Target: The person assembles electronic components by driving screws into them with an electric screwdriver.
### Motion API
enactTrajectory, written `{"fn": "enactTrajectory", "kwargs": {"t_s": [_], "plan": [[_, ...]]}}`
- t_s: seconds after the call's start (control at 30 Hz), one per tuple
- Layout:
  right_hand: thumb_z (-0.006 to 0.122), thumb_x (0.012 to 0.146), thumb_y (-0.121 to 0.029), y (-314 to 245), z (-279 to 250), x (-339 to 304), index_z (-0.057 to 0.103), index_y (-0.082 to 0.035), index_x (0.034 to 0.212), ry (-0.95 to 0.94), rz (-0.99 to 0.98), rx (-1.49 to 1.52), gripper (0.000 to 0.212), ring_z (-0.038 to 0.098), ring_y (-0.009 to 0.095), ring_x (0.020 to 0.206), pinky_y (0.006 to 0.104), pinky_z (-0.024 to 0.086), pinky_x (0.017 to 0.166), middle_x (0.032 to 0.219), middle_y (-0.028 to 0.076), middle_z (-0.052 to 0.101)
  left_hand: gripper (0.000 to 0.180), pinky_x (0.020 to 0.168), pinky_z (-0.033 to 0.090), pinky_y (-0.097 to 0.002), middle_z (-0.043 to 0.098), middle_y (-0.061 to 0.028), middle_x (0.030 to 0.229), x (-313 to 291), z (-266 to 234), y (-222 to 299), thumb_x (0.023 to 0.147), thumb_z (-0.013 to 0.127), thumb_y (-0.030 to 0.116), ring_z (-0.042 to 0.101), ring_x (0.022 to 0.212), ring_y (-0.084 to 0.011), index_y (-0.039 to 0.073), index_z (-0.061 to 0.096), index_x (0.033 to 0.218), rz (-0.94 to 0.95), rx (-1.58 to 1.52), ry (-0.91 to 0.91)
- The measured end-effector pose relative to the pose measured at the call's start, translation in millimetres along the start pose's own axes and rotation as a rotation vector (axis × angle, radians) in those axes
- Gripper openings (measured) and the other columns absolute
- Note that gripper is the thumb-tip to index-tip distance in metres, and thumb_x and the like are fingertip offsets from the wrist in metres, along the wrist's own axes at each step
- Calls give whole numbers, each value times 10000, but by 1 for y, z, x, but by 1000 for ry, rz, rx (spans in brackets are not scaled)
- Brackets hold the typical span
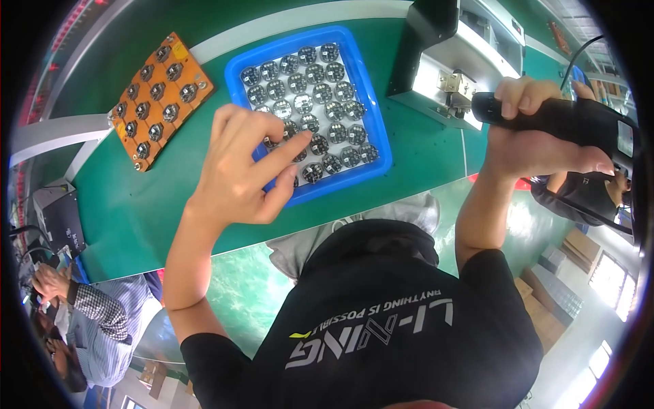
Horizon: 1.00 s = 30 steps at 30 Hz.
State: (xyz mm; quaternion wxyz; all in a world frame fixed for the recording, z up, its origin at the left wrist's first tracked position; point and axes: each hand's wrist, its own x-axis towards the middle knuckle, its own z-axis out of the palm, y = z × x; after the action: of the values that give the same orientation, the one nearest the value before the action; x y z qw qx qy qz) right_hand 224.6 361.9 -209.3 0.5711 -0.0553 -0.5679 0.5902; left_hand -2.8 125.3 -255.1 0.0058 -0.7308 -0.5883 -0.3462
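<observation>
My left hand (238,167) hovers over the near left part of a blue plastic tray (383,146). Its index finger points down at the small round circuit boards (318,144), and thumb and index are apart with nothing seen between them. I cannot tell whether the fingertip touches a board. The boards stand in rows on a white sheet inside the tray. Raised at the right, my right hand (535,136) is closed round a long black object (565,123) with a rounded end, close to the camera. What that object is does not show clearly.
An orange fixture board (160,102) holding several round parts lies left of the tray on the green table (122,225). A grey-white machine (443,65) with a metal clamp stands at the back right. A person in a striped shirt (109,327) works at the lower left.
</observation>
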Motion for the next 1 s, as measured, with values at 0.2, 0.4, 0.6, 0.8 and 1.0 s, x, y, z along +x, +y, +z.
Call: {"fn": "enactTrajectory", "kwargs": {"t_s": [0.2, 0.4, 0.6, 0.8, 1.0], "plan": [[192, 701, -958, 4, 3, 4, 440, -59, 1176, -52, 24, 31, 1046, 396, 215, 431, 356, 365, 461, 580, 115, 507, 353, 706, 366, -389, 548, -79, 865, -9, 3, -14, 646, 695, 80, 501, 736, -236, 31, 708, 995, 22, 4, 49], [261, 733, -934, 2, 8, 4, 456, -62, 1181, -104, 156, 95, 999, 414, 200, 456, 339, 363, 492, 585, 96, 494, 319, 672, 380, -394, 564, -97, 911, -27, 14, -15, 627, 717, 69, 520, 756, -252, 27, 712, 943, -56, -111, 122], [354, 736, -920, 18, 56, -38, 480, -132, 1298, -255, 297, 363, 976, 419, 153, 463, 335, 386, 527, 637, 30, 463, 177, 733, 387, -399, 575, -115, 944, -29, 14, -8, 634, 722, 71, 537, 785, -269, 26, 684, 801, -11, -158, 112], [334, 651, -977, 44, 101, -58, 447, -183, 1335, -416, 242, 428, 1054, 463, 185, 533, 375, 415, 574, 654, 45, 488, 169, 759, 398, -409, 585, -116, 979, -31, 8, -8, 625, 709, 98, 550, 831, -267, 14, 661, 764, 9, -118, 101], [307, 620, -997, 64, 118, -64, 429, -191, 1329, -422, 271, 408, 1081, 466, 196, 541, 383, 427, 587, 658, 57, 495, 211, 828, 421, -419, 589, -106, 1009, -34, 14, -3, 644, 713, 175, 551, 864, -243, -1, 658, 748, 27, 21, 53]]}}
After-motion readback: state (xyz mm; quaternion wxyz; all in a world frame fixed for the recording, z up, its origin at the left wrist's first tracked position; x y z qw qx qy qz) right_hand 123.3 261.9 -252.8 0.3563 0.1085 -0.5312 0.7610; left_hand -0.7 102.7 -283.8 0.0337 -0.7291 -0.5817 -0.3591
